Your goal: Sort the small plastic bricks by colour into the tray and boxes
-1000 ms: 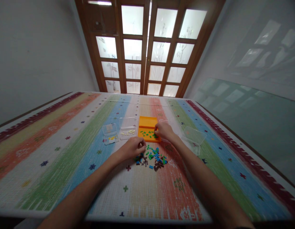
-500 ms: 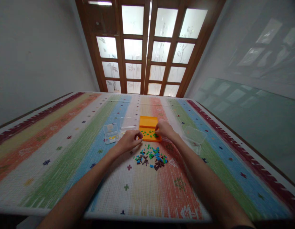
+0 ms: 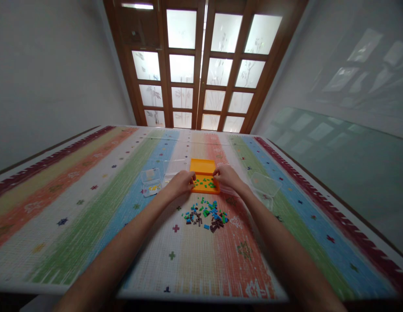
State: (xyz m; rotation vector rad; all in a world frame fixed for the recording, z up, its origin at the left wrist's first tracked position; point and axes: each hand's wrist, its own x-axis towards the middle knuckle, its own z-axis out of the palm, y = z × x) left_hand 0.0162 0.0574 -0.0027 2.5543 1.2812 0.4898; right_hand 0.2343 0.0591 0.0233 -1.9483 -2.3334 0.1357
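Note:
An orange case (image 3: 203,166) lies open on the table, with several small green bricks (image 3: 206,182) in its near half. My left hand (image 3: 183,182) is at the case's left edge, fingers bent together over the rim; what they hold, if anything, is too small to see. At the right edge is my right hand (image 3: 224,174), its thumb and fingertips pinched on something I cannot make out. Closer to me, a loose pile of blue, green and brown bricks (image 3: 208,214) lies on the cloth.
Left of the case stands an open clear box (image 3: 151,182) with yellow pieces, beside another clear box (image 3: 173,169). Another open clear box (image 3: 267,184) lies to the right. The striped cloth (image 3: 123,208) covers the table, and wooden glazed doors (image 3: 198,65) stand beyond it.
My left hand has moved up and forward, from the case's near left corner to its left edge. My right hand has shifted only slightly.

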